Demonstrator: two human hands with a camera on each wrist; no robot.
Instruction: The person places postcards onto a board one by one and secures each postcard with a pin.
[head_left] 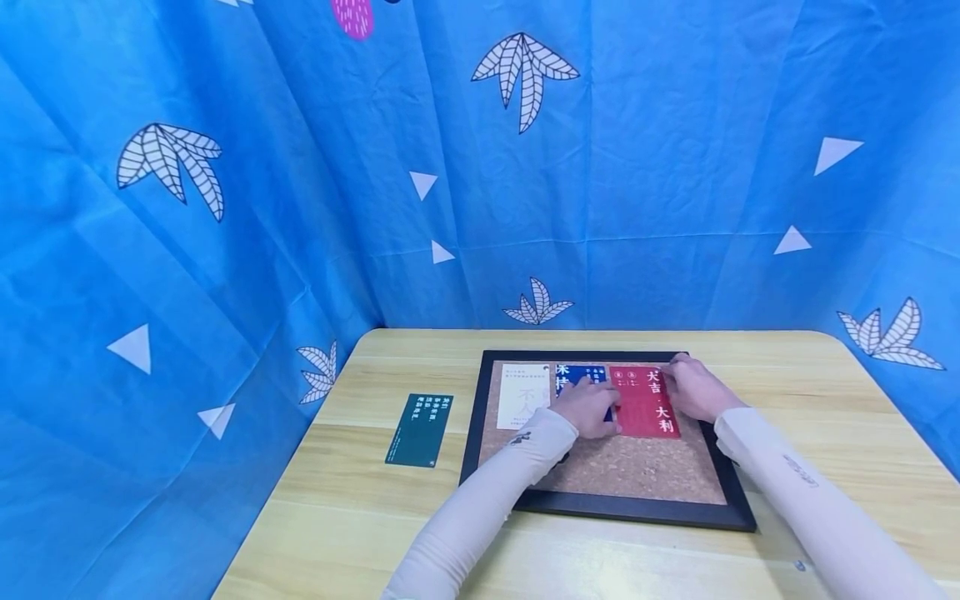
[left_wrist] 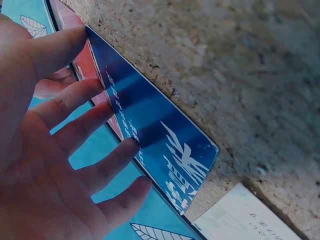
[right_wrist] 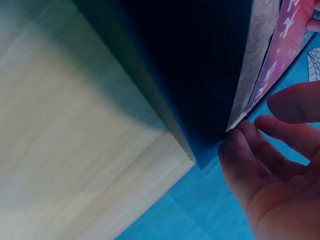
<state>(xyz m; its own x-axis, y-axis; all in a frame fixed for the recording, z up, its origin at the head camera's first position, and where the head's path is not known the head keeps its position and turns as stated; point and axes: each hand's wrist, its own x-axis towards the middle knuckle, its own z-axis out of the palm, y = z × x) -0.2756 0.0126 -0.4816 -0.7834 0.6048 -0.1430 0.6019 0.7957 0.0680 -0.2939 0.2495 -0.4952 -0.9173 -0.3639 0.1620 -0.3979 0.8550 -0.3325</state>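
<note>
A corkboard (head_left: pixel 637 468) in a black frame lies on the table, bearing a white card (head_left: pixel 517 404), a blue card (head_left: pixel 581 372) and a red card (head_left: pixel 641 408) in a row. My left hand (head_left: pixel 588 408) covers part of the blue card. Its fingers are spread, with the tips along the border between blue and red, as the left wrist view shows on the blue card (left_wrist: pixel 155 120). At the red card's upper right corner is my right hand (head_left: pixel 697 389), its fingertips touching the board there. The right wrist view shows those fingers slightly bent by the dark frame (right_wrist: pixel 195 75).
A green card (head_left: pixel 420 430) with white writing lies on the wooden table (head_left: pixel 337 517), left of the board. Blue patterned cloth (head_left: pixel 637 167) hangs behind the table and along its left side.
</note>
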